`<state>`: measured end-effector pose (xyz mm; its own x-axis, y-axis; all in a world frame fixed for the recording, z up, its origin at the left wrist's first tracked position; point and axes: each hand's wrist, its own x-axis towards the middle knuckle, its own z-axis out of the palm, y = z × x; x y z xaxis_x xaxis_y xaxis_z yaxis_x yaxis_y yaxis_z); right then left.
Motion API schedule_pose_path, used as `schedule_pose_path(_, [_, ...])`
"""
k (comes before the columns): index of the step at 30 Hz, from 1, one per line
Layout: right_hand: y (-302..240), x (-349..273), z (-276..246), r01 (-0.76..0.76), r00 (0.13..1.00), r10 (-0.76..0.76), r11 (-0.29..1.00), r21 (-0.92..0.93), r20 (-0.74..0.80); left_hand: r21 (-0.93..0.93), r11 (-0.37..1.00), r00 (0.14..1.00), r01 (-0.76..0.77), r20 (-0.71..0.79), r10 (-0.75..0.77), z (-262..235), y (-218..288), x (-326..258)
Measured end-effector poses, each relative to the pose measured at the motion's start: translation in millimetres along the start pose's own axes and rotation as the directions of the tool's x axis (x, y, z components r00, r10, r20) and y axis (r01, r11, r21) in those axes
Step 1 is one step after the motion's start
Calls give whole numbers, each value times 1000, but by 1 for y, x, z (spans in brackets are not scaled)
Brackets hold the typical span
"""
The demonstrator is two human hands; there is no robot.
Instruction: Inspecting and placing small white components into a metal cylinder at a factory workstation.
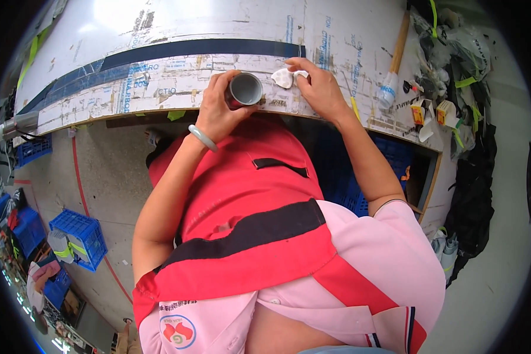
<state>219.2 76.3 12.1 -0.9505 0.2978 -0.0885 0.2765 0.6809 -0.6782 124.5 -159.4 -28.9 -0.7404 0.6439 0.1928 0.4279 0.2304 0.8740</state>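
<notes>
My left hand [221,106] grips a short grey metal cylinder [245,89], its hollow open end facing up toward me, at the near edge of the worktable [159,35]. A pale green bangle [203,137] sits on that wrist. My right hand [318,85] rests on the table just right of the cylinder, fingers pinching a small white crumpled cloth [283,77] against the tabletop. The cloth lies beside the cylinder's rim; whether they touch I cannot tell.
The table has a worn white surface with a dark blue stripe [177,52]. A wooden-handled brush [392,65] lies at the right, beside small cartons and bags [436,112]. Blue plastic crates [79,236] stand on the floor at left and under the table.
</notes>
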Motion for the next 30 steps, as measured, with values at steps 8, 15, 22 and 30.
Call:
schedule_pose_path(8, [6,2,5,56,998,-57,998,-39,-24,-21,1000,1000,10,6,-10,0,0,-1])
schedule_pose_path(15, [1,-1,1,13,1000,-14,1000,-5,-25,-25,1000,1000,14,0,-14,0,2,0])
schedule_pose_path(22, [5,-6,-4,-22,996,31,993,120,-79,-27,1000,999,-14,-51,13,-1,-14,7])
schedule_pose_path(30, [22,-16,-12,-75,981,134,932,355,-144,11,1000,992,22,-123,-21,-9,-32,13])
